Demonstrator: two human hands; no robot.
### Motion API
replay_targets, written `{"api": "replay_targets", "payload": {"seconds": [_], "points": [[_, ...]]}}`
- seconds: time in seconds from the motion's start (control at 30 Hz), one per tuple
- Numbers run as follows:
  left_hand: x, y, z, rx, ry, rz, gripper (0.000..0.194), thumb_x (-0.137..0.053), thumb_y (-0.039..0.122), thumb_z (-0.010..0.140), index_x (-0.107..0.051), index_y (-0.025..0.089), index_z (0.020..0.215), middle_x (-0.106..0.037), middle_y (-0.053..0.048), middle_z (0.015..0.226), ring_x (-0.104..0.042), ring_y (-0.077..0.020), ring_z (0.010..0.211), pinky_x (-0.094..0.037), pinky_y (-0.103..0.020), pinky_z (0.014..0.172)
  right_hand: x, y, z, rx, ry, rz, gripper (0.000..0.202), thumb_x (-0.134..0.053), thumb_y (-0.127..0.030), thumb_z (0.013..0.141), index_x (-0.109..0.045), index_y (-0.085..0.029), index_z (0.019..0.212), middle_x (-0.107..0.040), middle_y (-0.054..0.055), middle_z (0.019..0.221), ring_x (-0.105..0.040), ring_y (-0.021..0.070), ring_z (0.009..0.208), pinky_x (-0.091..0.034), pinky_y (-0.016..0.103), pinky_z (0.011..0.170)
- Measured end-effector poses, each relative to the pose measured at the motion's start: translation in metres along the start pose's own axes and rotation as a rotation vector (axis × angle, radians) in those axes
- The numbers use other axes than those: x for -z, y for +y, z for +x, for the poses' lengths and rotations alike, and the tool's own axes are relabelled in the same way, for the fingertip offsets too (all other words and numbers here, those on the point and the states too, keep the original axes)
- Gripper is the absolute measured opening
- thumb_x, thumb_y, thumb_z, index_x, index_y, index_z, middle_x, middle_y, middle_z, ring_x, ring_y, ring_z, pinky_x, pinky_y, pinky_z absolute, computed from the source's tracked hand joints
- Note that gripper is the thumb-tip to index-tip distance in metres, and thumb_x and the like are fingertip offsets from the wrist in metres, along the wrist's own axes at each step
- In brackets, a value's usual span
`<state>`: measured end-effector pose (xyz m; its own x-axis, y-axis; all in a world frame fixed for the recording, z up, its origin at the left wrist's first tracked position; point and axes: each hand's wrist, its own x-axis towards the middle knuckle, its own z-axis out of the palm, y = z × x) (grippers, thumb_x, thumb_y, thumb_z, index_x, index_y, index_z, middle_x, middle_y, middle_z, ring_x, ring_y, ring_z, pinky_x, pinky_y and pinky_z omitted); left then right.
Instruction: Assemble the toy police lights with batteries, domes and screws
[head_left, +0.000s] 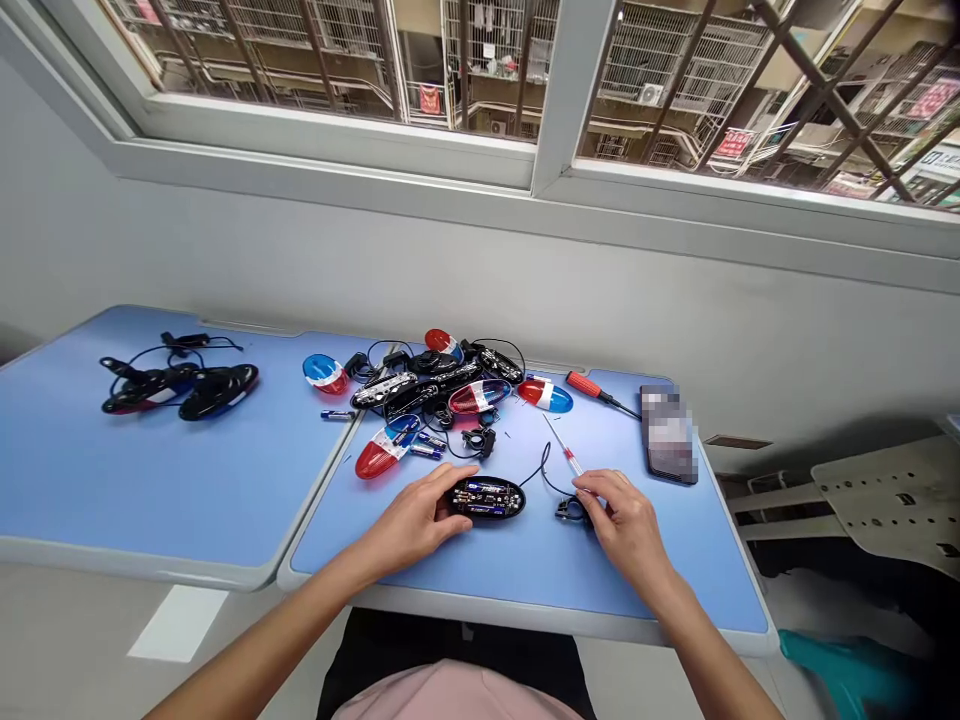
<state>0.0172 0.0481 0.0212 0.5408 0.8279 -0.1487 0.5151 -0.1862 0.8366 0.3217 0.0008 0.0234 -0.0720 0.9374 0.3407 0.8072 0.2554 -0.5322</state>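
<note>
My left hand grips the left end of a black oval housing, which lies open side up and shows batteries and a circuit board. A black cable runs from its right end to a black clamp piece beside my right hand. Between the fingertips of my right hand is the handle end of a thin screwdriver with a red and clear handle; its shaft points up and left. A red and blue cover and loose batteries lie behind my left hand.
Black housings, cables and red-blue covers are piled at the back of the blue table. A red-handled screwdriver touches a phone at the right. Assembled black units lie on the left table.
</note>
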Motion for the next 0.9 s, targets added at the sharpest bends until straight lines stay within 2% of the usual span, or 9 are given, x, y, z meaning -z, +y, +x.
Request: {"api": "replay_targets", "payload": {"seconds": [0.23, 0.3, 0.37, 0.47, 0.63, 0.73, 0.8, 0.9], "points": [[-0.002, -0.002, -0.004, 0.009, 0.029, -0.031, 0.063, -0.067, 0.023, 0.08, -0.047, 0.028, 0.139, -0.056, -0.005, 0.113, -0.058, -0.0156, 0.076, -0.049, -0.031, 0.077, -0.008, -0.005, 0.04, -0.065, -0.288, -0.268, 0.021, -0.052, -0.023, 0.091, -0.072, -0.027, 0.092, -0.074, 0.002, 0.098, -0.068, 0.0202, 0.09, -0.046, 0.029, 0.065], [-0.001, -0.002, -0.006, 0.006, 0.054, -0.023, 0.061, -0.065, 0.023, 0.081, -0.047, 0.028, 0.139, -0.056, -0.005, 0.114, -0.058, -0.0151, 0.074, -0.05, -0.031, 0.076, -0.011, -0.008, 0.049, -0.056, -0.316, -0.294, 0.02, -0.053, -0.025, 0.091, -0.073, -0.028, 0.091, -0.074, 0.001, 0.095, -0.068, 0.0197, 0.087, -0.043, 0.028, 0.063], [0.004, -0.003, -0.007, -0.005, 0.085, -0.008, 0.055, -0.063, 0.025, 0.083, -0.049, 0.028, 0.137, -0.057, -0.006, 0.115, -0.057, -0.0144, 0.072, -0.049, -0.03, 0.072, -0.014, -0.008, 0.054, -0.024, -0.265, -0.272, 0.02, -0.053, -0.027, 0.091, -0.072, -0.028, 0.09, -0.074, 0.0, 0.091, -0.067, 0.0186, 0.081, -0.042, 0.028, 0.061], [0.016, -0.007, -0.006, -0.059, 0.184, 0.032, 0.041, -0.057, 0.028, 0.09, -0.055, 0.026, 0.131, -0.061, -0.007, 0.113, -0.056, -0.0144, 0.071, -0.047, -0.028, 0.066, -0.019, 0.0, 0.056, 0.029, -0.111, -0.163, 0.023, -0.051, -0.034, 0.093, -0.072, -0.027, 0.087, -0.074, 0.0, 0.088, -0.066, 0.0173, 0.073, -0.042, 0.028, 0.058], [0.049, -0.016, 0.001, -0.135, 0.526, 0.218, 0.021, -0.054, 0.028, 0.093, -0.065, 0.023, 0.11, -0.064, -0.005, 0.098, -0.057, -0.0151, 0.072, -0.047, -0.029, 0.071, -0.029, 0.023, 0.057, 0.038, 0.126, 0.026, 0.031, -0.049, -0.043, 0.095, -0.071, -0.023, 0.089, -0.073, 0.003, 0.086, -0.064, 0.0172, 0.067, -0.047, 0.03, 0.061], [0.065, -0.022, -0.003, -0.038, 0.684, 0.391, 0.018, -0.058, 0.03, 0.091, -0.064, 0.024, 0.107, -0.064, -0.004, 0.103, -0.06, -0.0175, 0.081, -0.047, -0.03, 0.075, -0.033, 0.034, 0.056, 0.059, 0.202, 0.025, 0.03, -0.05, -0.043, 0.095, -0.071, -0.022, 0.091, -0.073, 0.003, 0.087, -0.064, 0.0166, 0.067, -0.048, 0.03, 0.063], [0.068, -0.027, -0.009, 0.084, 0.686, 0.489, 0.024, -0.064, 0.035, 0.087, -0.061, 0.025, 0.109, -0.063, -0.004, 0.11, -0.06, -0.0224, 0.096, -0.047, -0.032, 0.079, -0.034, 0.037, 0.055, 0.077, 0.23, 0.0, 0.029, -0.051, -0.044, 0.095, -0.071, -0.023, 0.092, -0.073, 0.002, 0.088, -0.065, 0.0165, 0.068, -0.047, 0.029, 0.061], [0.064, -0.034, -0.016, 0.218, 0.597, 0.539, 0.041, -0.071, 0.039, 0.08, -0.056, 0.025, 0.115, -0.061, -0.005, 0.117, -0.057, -0.0275, 0.109, -0.049, -0.035, 0.081, -0.035, 0.036, 0.053, 0.111, 0.25, -0.029, 0.029, -0.051, -0.045, 0.095, -0.072, -0.024, 0.091, -0.074, 0.002, 0.088, -0.066, 0.0173, 0.073, -0.047, 0.028, 0.06]]}}
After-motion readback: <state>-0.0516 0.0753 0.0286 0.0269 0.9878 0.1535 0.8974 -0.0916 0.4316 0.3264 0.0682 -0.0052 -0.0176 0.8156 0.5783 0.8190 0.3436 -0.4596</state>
